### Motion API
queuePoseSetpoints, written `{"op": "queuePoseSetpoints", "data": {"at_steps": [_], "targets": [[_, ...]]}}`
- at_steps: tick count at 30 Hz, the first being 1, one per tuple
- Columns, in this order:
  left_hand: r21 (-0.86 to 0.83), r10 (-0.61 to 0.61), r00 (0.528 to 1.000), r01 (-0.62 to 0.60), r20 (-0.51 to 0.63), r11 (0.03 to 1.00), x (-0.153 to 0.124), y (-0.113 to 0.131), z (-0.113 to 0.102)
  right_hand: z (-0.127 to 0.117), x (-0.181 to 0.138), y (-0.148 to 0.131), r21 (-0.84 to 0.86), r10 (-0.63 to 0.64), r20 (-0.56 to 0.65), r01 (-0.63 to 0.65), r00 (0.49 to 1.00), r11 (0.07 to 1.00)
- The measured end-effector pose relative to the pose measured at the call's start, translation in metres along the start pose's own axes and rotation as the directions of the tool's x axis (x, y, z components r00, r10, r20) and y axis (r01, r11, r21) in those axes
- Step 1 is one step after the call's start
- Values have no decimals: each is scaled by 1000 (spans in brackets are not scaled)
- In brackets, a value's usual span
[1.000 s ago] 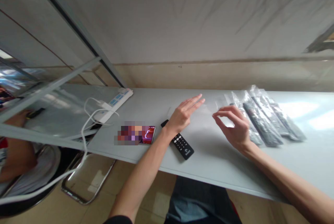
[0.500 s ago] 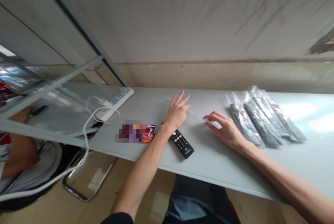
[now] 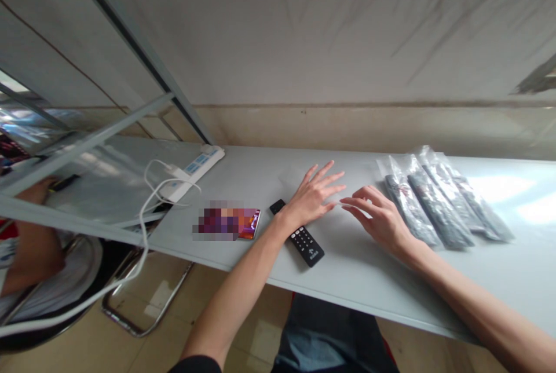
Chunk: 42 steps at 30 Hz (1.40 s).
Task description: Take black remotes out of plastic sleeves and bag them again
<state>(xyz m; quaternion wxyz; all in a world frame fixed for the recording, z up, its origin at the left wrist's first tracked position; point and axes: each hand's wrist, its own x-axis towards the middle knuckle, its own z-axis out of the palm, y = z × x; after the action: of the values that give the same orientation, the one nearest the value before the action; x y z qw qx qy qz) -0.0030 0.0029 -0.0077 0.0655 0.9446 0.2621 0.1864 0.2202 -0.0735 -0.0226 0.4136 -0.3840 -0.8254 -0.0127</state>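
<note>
Left hand (image 3: 313,198) — fingers spread, released, flat on table (image 3: 347,271). Right hand (image 3: 379,218) — fingers loosely extended, grasping nothing, tips near the left's. Remote (image 3: 299,235) lies at the left wrist. Bagged remotes (image 3: 438,202) lie just beyond the right hand.

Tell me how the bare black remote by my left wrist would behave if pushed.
The remote likely slides rather than rolls, since it lies flat on the smooth table. It looks like a slim rigid bar, so probably stiff and light. It sits near the front edge, so a push toward you might drop it.
</note>
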Motion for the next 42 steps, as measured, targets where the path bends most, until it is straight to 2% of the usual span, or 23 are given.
{"op": "queuePoseSetpoints", "data": {"at_steps": [4, 12, 18, 24, 28, 32, 38, 42], "targets": [[-11, 47, 999, -47, 4, 999, 0, 1, 5, -1, 2, -6, 43, 5, -33, -4, 999, 999], [-61, 29, 995, -35, -91, 998, 0, -3, 2, -9, 6, -5, 50, 53, -112, -47, 992, 998], [-96, 6, 997, -13, -81, 995, 0, -3, 1, -5, 4, -6, 67, 68, -83, -63, 994, 996], [-142, -6, 998, -2, -59, 990, 2, -1, 1, -7, 4, -7, 34, 149, -135, -146, 980, 989], [-163, -10, 999, 3, -41, 987, 2, 2, 1, -8, 5, -6, 2, 159, -158, -161, 974, 987], [-171, -14, 999, 8, -38, 985, 2, 2, 3, -7, 4, -5, 23, 150, -127, -148, 981, 989], [-133, 1, 998, -11, -70, 991, 0, 2, 5, -3, 2, -3, 69, 80, -15, -79, 997, 995], [-127, 15, 998, -22, -55, 992, 0, 2, 4, -1, 0, -3, 70, 86, -9, -85, 996, 994]]}}
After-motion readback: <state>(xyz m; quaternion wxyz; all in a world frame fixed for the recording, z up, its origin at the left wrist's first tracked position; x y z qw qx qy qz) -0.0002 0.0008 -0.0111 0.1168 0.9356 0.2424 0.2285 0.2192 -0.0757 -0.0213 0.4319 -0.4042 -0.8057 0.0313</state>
